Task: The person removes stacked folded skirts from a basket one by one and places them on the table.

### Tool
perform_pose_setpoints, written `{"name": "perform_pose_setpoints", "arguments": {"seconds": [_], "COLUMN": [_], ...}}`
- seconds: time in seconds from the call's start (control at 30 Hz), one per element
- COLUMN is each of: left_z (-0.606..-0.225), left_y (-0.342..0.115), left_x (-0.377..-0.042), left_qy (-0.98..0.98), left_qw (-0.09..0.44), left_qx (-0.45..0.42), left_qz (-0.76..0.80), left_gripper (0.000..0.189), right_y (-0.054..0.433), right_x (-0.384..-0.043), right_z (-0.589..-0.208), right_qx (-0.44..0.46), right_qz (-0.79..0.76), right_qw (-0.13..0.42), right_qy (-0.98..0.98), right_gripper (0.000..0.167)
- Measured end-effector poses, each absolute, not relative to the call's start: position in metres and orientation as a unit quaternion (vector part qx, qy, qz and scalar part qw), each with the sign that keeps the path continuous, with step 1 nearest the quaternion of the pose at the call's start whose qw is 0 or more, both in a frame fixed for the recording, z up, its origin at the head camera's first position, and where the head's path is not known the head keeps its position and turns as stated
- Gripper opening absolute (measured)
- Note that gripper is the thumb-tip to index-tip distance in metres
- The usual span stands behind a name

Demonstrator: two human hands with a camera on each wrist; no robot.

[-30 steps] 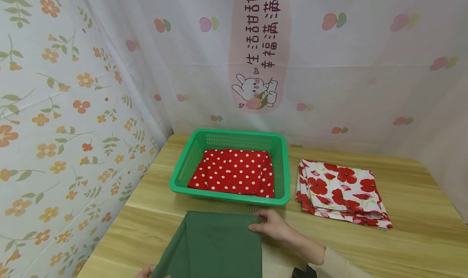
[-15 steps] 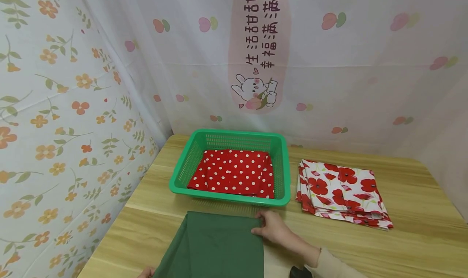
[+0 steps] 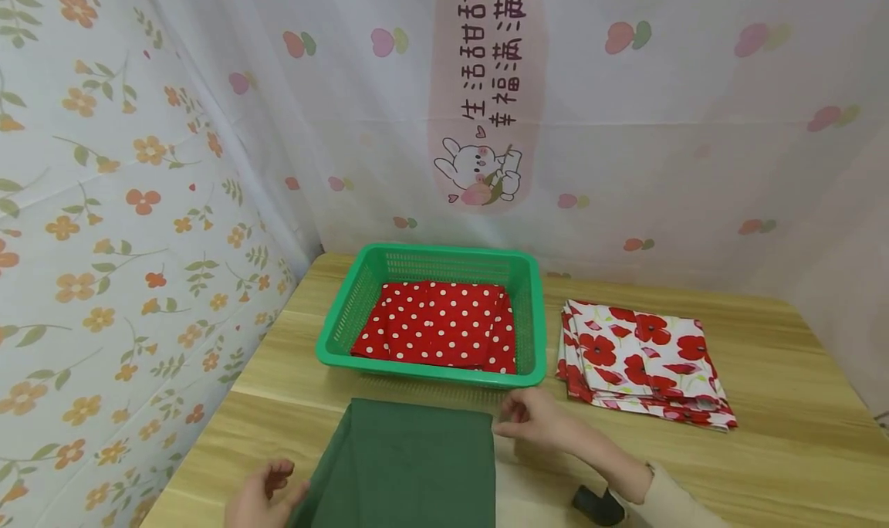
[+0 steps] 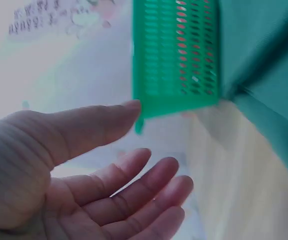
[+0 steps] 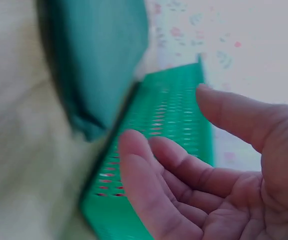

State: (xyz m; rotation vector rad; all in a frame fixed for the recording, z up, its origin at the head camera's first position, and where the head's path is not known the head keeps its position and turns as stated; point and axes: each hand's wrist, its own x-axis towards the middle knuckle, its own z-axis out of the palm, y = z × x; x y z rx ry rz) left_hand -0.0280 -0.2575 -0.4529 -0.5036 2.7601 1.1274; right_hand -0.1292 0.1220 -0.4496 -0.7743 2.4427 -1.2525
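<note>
A dark green folded cloth [image 3: 424, 466] lies on the table at the near edge of the head view, its left side slanting. My left hand [image 3: 262, 497] is just left of the cloth; in the left wrist view its thumb and fingers [image 4: 128, 200] are apart, with nothing between them. Beside the cloth's far right corner is my right hand [image 3: 538, 420]. The right wrist view shows that hand's fingers [image 5: 154, 195] loosely bent and apart from the thumb, holding nothing, with a gap between them and the green cloth [image 5: 101, 55].
Behind the green cloth stands a green plastic basket [image 3: 538, 319] with a red polka-dot cloth [image 3: 437, 327] folded inside. To its right lie folded poppy-print cloths [image 3: 642, 362] on the wooden table [image 3: 757, 381]. Patterned curtains [image 3: 667, 150] hang behind and at the left.
Both hands have let go of the green cloth. The left hand has lifted and come further into view; the right has drawn slightly away from the corner.
</note>
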Motion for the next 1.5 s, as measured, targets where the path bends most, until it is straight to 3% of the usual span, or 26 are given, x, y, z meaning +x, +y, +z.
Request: {"name": "perform_pose_setpoints", "arguments": {"seconds": [0.27,0.5,0.77,0.97,1.07,1.2,1.37,1.5], "left_z": [-0.396,-0.389,-0.383,-0.376,-0.380,-0.383,-0.385,-0.389], "left_y": [-0.229,-0.212,-0.196,-0.187,-0.184,-0.181,-0.179,-0.178], "left_x": [-0.079,-0.130,-0.167,-0.193,-0.206,-0.213,-0.214,-0.216], "left_qy": [0.899,0.887,0.906,0.944,0.951,0.953,0.951,0.949], "left_qw": [-0.055,-0.070,-0.029,0.042,0.061,0.078,0.108,0.120], "left_qx": [-0.071,-0.026,0.009,-0.015,-0.034,-0.054,-0.079,-0.089], "left_qz": [0.428,0.457,0.422,0.328,0.302,0.289,0.279,0.277], "left_gripper": [0.031,0.031,0.032,0.041,0.029,0.023,0.035,0.038], "right_y": [0.131,0.130,0.126,0.107,0.096,0.084,0.073,0.072], "right_x": [-0.138,-0.177,-0.218,-0.248,-0.262,-0.280,-0.296,-0.305], "right_z": [-0.391,-0.374,-0.373,-0.364,-0.363,-0.366,-0.374,-0.380], "right_qx": [-0.310,-0.255,-0.214,-0.191,-0.159,-0.110,-0.057,-0.039], "right_qz": [-0.430,-0.408,-0.373,-0.336,-0.317,-0.304,-0.316,-0.319], "right_qw": [0.142,0.131,0.140,0.131,0.141,0.168,0.184,0.191], "right_qy": [0.836,0.867,0.892,0.913,0.925,0.931,0.929,0.927], "right_gripper": [0.015,0.019,0.020,0.022,0.025,0.024,0.037,0.021]}}
